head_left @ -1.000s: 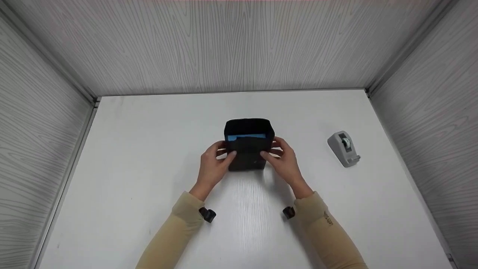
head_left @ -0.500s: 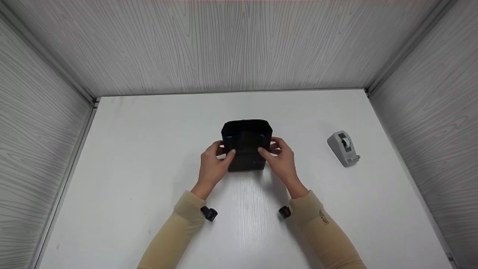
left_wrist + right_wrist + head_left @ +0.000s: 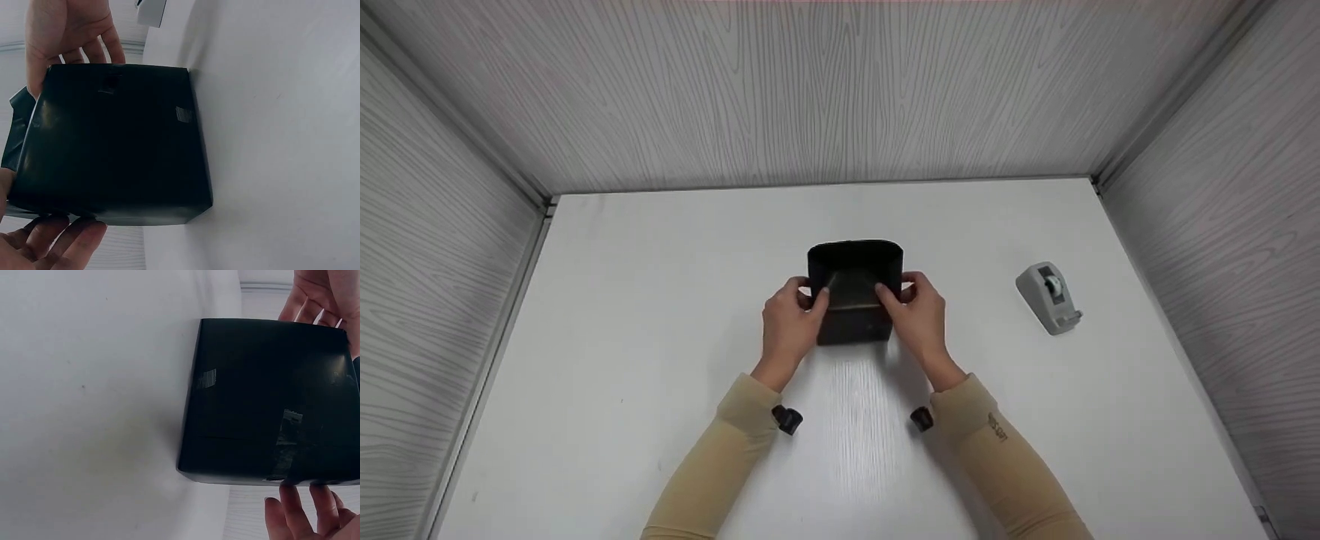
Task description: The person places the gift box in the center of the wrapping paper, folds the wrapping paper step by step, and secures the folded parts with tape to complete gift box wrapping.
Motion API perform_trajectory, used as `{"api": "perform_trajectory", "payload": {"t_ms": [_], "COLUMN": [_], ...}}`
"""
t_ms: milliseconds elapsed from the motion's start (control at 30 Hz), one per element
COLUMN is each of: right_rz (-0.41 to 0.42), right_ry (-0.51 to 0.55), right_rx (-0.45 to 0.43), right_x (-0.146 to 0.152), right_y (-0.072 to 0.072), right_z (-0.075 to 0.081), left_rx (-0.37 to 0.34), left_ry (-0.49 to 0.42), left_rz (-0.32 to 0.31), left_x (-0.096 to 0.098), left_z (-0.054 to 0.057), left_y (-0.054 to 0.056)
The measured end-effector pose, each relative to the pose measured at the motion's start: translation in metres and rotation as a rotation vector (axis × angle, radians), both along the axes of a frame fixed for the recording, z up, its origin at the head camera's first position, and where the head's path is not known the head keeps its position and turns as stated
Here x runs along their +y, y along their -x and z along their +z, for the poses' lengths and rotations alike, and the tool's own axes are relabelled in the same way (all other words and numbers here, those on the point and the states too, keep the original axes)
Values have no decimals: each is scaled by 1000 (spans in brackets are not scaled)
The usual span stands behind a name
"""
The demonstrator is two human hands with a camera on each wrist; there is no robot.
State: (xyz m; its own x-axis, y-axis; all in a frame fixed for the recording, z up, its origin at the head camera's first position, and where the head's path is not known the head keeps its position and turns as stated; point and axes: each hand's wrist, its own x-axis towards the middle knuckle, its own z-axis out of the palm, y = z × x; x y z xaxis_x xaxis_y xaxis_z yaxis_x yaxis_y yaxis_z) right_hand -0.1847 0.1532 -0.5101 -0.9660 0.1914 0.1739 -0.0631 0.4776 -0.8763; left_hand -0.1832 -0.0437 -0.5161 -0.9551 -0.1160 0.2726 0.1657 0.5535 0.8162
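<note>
A box wrapped in glossy black paper [image 3: 855, 327] stands upright on the white table, with loose paper rising above its top. My left hand [image 3: 790, 330] grips its left side, thumb on the near top edge and fingers around the side. On the right side my right hand [image 3: 922, 322] holds it the same way. Between the thumbs the near paper flap [image 3: 852, 288] is folded inward over the top, hiding the inside. Clear tape [image 3: 289, 444] shows on the near face in the right wrist view, and a small tape piece [image 3: 184, 115] in the left wrist view.
A grey tape dispenser [image 3: 1048, 298] with a roll in it sits on the table [image 3: 607, 337] to the right. Grey wood-grain panels [image 3: 825, 97] enclose the table at the back and both sides.
The near paper flap has folded down and away over the top, covering the blue surface seen inside earlier. Both thumbs have moved up to the folded edge.
</note>
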Motion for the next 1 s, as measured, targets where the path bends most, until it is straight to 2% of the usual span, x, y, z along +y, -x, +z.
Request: {"api": "perform_trajectory", "payload": {"t_ms": [133, 433, 600, 767, 1000], "right_rz": [-7, -33, -56, -80, -117], "right_ry": [-29, -78, -93, -107, -131], "right_rx": [-21, -63, -85, -105, -86], "right_x": [-2, -4, -5, -8, -11], "right_y": [2, 5, 9, 11, 11], "right_z": [2, 5, 5, 5, 2], "left_rx": [3, -40, -36, -29, -15], "left_ry": [24, 51, 63, 78, 97], "left_rz": [14, 21, 10, 28, 45], "left_x": [1, 2, 2, 3, 5], "left_z": [2, 7, 8, 7, 6], "left_y": [3, 6, 8, 10, 10]}}
